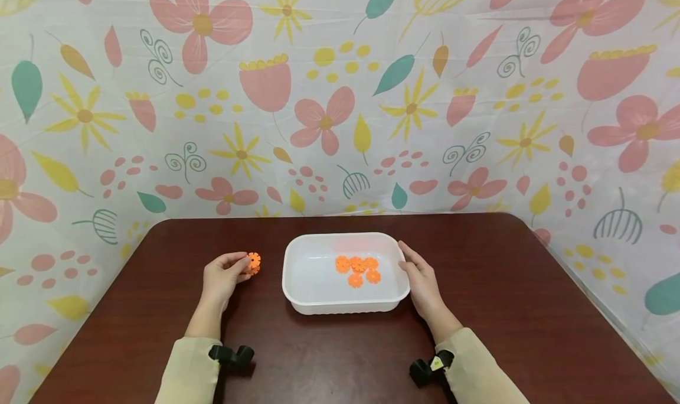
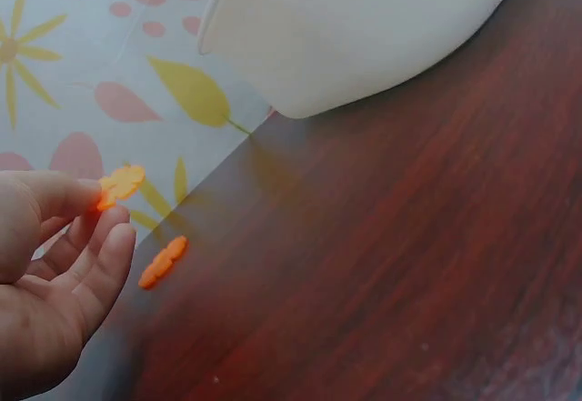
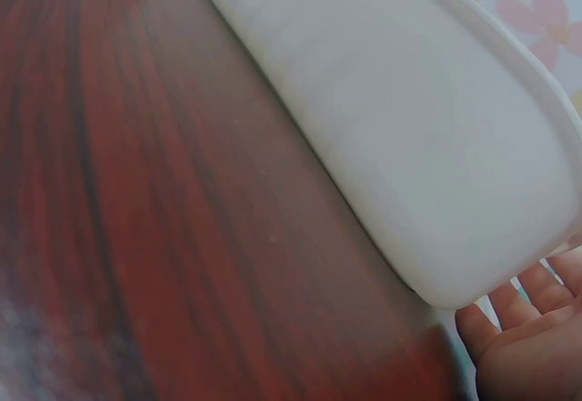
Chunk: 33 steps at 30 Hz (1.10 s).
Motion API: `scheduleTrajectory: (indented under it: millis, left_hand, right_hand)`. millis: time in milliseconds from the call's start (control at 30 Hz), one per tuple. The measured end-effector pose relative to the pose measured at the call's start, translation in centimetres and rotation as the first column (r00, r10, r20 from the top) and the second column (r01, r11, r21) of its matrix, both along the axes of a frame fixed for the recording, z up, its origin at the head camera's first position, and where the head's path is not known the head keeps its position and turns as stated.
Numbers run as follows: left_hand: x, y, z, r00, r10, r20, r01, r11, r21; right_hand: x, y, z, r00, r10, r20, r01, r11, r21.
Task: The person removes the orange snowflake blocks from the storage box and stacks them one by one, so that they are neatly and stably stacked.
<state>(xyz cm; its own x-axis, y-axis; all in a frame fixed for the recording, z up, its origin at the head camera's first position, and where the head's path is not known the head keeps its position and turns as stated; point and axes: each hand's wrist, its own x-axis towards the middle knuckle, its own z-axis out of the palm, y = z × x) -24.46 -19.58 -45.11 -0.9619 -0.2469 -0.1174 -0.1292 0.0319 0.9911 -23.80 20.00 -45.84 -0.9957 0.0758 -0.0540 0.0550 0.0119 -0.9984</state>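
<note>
My left hand pinches an orange flower-shaped plastic piece between thumb and fingertips, left of the white plastic tray. A second orange piece shows just below the held one in the left wrist view and appears to lie on the table. At the tray's right end, my right hand holds the rim, with fingers against the outer wall. Several orange flower-shaped pieces lie flat inside the tray, right of its middle, some overlapping.
The tray stands on a dark red-brown wooden table. Behind the table hangs a flower-patterned cloth, which also runs along both sides. Each sleeved wrist wears a black strap with a small camera.
</note>
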Motion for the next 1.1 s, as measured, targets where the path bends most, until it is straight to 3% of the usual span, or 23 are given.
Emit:
scheduleTrajectory:
  millis: [500,1100]
  left_hand:
    - [0.21,-0.34,-0.53,0.999,0.036,0.039,-0.034,0.998,-0.048]
    - [0.11,0.08,-0.62,0.997,0.067,0.032,-0.059,0.978,-0.198]
  right_hand:
    - [0.05,0.0,0.04,1.0,0.001,0.005,-0.001,1.0,0.009]
    - [-0.12,0.0,0.02,1.0,-0.004,0.012,0.004,1.0,-0.005]
